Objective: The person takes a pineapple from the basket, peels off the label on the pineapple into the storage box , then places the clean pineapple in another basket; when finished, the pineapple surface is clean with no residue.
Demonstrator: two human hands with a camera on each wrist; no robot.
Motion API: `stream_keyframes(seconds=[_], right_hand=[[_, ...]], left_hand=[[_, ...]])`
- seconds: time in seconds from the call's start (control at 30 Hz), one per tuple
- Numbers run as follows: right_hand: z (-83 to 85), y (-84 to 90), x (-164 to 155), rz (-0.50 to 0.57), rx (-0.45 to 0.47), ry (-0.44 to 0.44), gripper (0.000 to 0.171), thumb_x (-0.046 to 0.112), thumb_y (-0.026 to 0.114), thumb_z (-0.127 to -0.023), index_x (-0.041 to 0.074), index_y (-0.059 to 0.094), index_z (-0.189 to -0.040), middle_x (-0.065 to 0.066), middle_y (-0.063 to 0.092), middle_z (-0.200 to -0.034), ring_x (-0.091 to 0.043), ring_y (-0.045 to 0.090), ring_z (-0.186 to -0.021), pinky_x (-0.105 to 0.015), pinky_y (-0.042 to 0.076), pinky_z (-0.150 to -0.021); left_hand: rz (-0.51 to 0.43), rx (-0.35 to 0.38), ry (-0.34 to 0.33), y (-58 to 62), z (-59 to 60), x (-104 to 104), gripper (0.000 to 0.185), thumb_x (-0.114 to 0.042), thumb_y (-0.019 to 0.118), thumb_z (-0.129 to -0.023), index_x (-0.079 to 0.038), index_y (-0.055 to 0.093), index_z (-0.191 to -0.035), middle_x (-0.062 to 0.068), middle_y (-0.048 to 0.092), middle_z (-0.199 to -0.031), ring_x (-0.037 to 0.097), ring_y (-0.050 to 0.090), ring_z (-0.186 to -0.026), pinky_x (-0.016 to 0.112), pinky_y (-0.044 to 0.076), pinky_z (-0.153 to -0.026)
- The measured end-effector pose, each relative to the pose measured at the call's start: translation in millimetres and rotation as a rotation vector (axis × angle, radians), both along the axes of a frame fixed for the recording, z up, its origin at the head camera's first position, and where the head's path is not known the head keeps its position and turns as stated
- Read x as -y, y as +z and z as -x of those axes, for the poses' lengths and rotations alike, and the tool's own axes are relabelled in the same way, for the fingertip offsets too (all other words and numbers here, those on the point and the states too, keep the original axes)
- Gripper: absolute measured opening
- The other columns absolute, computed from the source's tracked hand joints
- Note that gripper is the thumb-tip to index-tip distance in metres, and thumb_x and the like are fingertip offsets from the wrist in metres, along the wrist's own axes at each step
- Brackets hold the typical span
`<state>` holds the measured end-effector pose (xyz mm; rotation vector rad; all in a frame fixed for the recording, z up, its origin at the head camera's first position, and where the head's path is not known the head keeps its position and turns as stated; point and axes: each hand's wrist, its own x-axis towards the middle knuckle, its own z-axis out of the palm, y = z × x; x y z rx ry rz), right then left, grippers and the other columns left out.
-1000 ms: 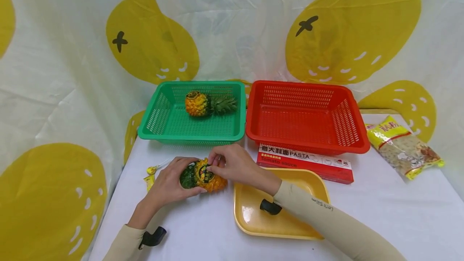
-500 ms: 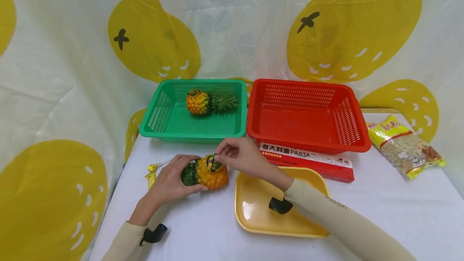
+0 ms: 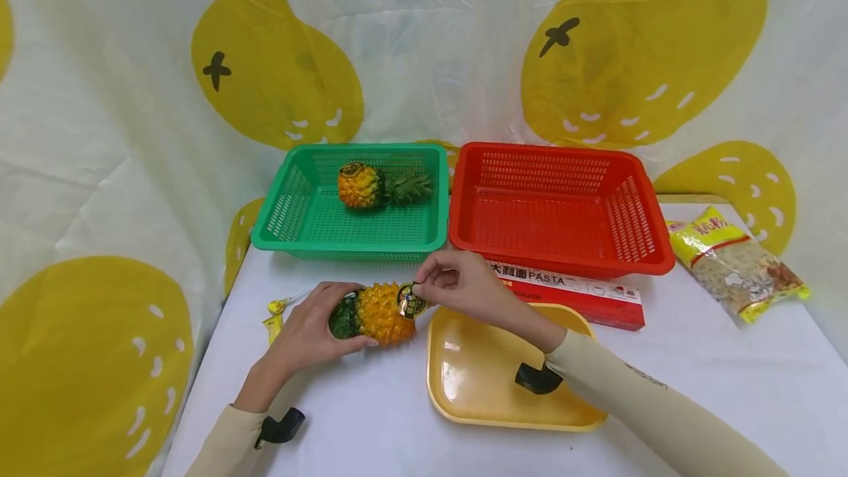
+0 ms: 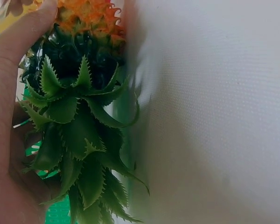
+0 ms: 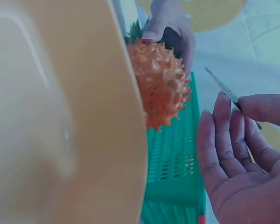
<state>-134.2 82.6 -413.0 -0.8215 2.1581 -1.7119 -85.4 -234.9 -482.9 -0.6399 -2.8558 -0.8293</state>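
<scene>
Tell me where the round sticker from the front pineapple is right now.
In the head view the sticker is pinched in the right hand, just right of the pineapple that the left hand holds, above the yellow tray's far left corner.

The left hand lies low with its forearm running in from the near left, fingers and thumb curled around the leafy end of what it holds; the left wrist view shows the palm and thumb wrapped along one side. The right hand hovers just beyond it, its forearm crossing in from the right, thumb and forefinger pinched together while the other fingers stay loosely extended. Both arms wear pale sleeves.
</scene>
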Motion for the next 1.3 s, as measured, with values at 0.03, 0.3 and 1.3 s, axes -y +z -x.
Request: stream_keyframes(seconds=[0.03,0.3,1.3], right_hand=[[-0.7,0.3,-3,-0.009,0.008,-0.003,0.009,0.011,0.080,-0.096,0.008,0.073,-0.100,-0.005,0.070,-0.093,-0.024,0.071,-0.080,-0.035,0.061,-0.073],[-6.0,-3.1,-30,-0.090,0.053,-0.028,0.012,0.011,0.082,-0.094,0.006,0.071,-0.098,-0.006,0.070,-0.090,-0.023,0.069,-0.081,-0.031,0.060,-0.075],[-18.8,-31.7,-75,-0.343,0.051,0.070,0.012,0.011,0.083,-0.092,0.010,0.071,-0.096,0.003,0.071,-0.085,-0.017,0.068,-0.080,-0.029,0.059,-0.075]], left_hand=[[0.002,0.001,0.003,0.4,-0.2,0,0.089,-0.072,0.085,-0.076,-0.022,0.060,-0.146,-0.001,0.061,-0.139,0.022,0.055,-0.129,0.053,0.051,-0.101],[0.013,0.046,0.002,5.9,-0.3,-1,0.090,-0.072,0.085,-0.075,-0.020,0.061,-0.144,0.003,0.061,-0.139,0.026,0.057,-0.128,0.055,0.051,-0.100],[0.025,0.037,0.031,0.9,-2.9,-3,0.091,-0.076,0.083,-0.075,-0.022,0.059,-0.145,0.002,0.062,-0.138,0.027,0.056,-0.128,0.057,0.051,-0.101]])
